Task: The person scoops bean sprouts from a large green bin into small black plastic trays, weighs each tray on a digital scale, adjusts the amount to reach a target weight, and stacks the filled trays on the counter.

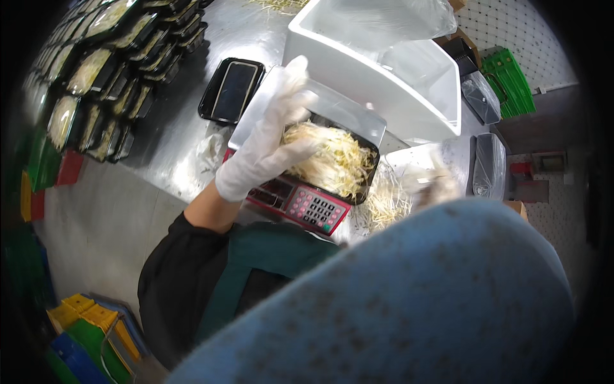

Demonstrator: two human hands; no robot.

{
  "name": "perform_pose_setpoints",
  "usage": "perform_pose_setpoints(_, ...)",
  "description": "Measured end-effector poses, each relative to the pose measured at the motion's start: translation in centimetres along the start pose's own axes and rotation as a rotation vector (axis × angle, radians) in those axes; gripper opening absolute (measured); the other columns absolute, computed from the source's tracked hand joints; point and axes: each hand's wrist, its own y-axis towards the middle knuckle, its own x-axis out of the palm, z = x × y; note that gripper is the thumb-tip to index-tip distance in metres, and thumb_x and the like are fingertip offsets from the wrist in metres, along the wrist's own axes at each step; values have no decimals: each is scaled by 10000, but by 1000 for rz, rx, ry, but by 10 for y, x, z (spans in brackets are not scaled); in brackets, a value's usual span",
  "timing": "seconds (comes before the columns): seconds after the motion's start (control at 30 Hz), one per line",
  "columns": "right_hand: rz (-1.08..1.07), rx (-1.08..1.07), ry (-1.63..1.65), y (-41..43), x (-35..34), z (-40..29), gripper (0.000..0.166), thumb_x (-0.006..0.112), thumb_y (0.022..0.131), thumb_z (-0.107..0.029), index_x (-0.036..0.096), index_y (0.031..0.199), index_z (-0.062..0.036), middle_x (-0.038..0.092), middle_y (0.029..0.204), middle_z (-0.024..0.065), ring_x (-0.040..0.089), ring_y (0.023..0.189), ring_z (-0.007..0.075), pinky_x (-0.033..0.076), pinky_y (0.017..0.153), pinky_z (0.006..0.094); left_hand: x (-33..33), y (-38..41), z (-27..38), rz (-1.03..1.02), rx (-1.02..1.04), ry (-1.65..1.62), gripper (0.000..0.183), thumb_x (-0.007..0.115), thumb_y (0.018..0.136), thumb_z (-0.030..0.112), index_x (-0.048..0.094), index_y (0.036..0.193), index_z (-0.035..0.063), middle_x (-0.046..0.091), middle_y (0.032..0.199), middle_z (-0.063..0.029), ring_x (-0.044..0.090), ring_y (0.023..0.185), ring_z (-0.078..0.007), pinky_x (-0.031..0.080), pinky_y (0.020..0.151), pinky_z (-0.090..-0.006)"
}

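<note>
Bean sprouts (336, 158) fill a black plastic tray (373, 168), which rests on the metal pan of a red digital scale (316, 209). My left hand (268, 139), in a white glove, lies over the tray's left side, fingers apart, with the thumb across the sprouts. My right hand (436, 185) is a blur to the right of the scale, partly hidden by a blue sleeve; what it holds cannot be made out. Loose sprouts (388, 201) lie on the steel table between that hand and the scale.
Stacks of wrapped sprout trays (91, 72) stand at the upper left. An empty black tray (232, 90) lies left of the scale near a crumpled white scrap (210, 151). Behind is a large white foam box (374, 62). Wrapped black trays (488, 165) and a green crate (511, 84) are at the right.
</note>
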Motion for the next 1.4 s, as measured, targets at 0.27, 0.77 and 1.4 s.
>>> perform_pose_setpoints(0.27,-25,260,25,-59,45,-1,575,612,890,-13,370,1410,35,683,1046,156,623,728,133,534,680,271,-11,-33,24,-315,-672,125,224,632,900,125,710,1101,65,710,844,-27,607,645,-74,496,604,-194)
perform_pose_setpoints(0.77,290,425,90,11,26,131,165,605,956,-170,656,931,-15,669,850,12,591,718,72,479,662,223,-31,37,-140,290,-396,-145,288,534,946,236,668,992,-14,669,975,-123,609,961,-200,465,867,-316)
perform_pose_setpoints(1.4,-13,-294,-1471,13,70,99,510,525,938,-296,462,1322,35,570,1242,243,569,1113,384,437,947,445,-10,30,-69,85,123,1253,637,516,856,105,268,1431,-10,419,1427,-174,531,1155,-314,445,964,-396)
